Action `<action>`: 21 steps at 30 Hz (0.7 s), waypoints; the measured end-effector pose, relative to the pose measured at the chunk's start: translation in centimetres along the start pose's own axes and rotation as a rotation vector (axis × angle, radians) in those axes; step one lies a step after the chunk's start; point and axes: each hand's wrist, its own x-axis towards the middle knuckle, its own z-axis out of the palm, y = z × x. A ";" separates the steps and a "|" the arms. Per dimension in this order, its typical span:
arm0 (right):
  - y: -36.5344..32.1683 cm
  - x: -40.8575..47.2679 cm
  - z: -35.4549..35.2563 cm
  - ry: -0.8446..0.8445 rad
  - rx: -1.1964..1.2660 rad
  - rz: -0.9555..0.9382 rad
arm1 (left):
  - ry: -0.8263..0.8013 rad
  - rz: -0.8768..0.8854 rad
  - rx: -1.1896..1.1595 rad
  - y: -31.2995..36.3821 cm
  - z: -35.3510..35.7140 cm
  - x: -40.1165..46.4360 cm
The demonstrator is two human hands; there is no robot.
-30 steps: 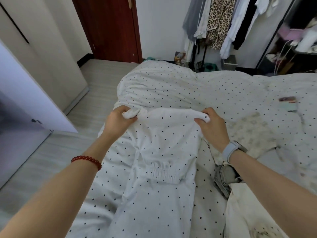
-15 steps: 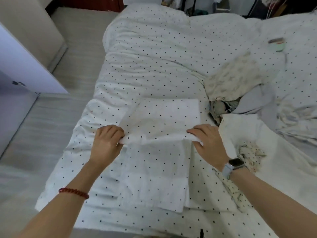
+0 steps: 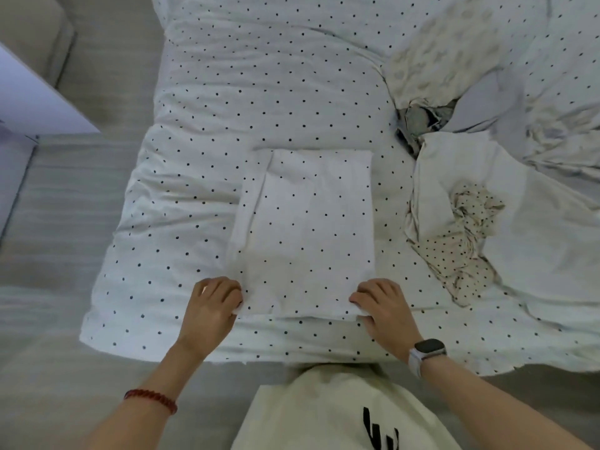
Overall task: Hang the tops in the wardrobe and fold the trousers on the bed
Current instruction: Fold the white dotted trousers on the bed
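I am looking down at the folded dotted trousers point(image 3: 308, 228) lying flat on the bed point(image 3: 259, 86). My left hand point(image 3: 211, 306) is pinching their near left corner and my right hand point(image 3: 384, 310) is pinching the near right corner, beside a heap of clothes point(image 3: 467, 228).

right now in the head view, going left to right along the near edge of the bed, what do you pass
red bead bracelet → left hand → folded polka-dot trousers → right hand → watch → crumpled dotted garment

two hands point(image 3: 212, 305) point(image 3: 386, 308), one folded trousers point(image 3: 308, 228), one bed point(image 3: 259, 92), one watch point(image 3: 428, 347), one bracelet point(image 3: 151, 396)
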 end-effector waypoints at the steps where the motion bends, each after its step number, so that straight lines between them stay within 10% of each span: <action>1: 0.1 -0.6 0.6 -0.020 -0.012 0.019 | -0.018 -0.012 -0.004 0.1 0.4 -0.5; 8: 0.3 -1.7 1.9 -0.352 -0.114 0.103 | -0.284 -0.154 -0.008 0.7 1.6 -2.2; 13: -0.7 4.0 1.9 -0.035 -0.066 0.114 | -0.031 -0.219 -0.017 3.6 2.3 5.0; 21: 3.2 18.6 5.1 -0.140 -0.233 0.189 | -0.354 -0.437 0.123 -0.9 7.5 19.5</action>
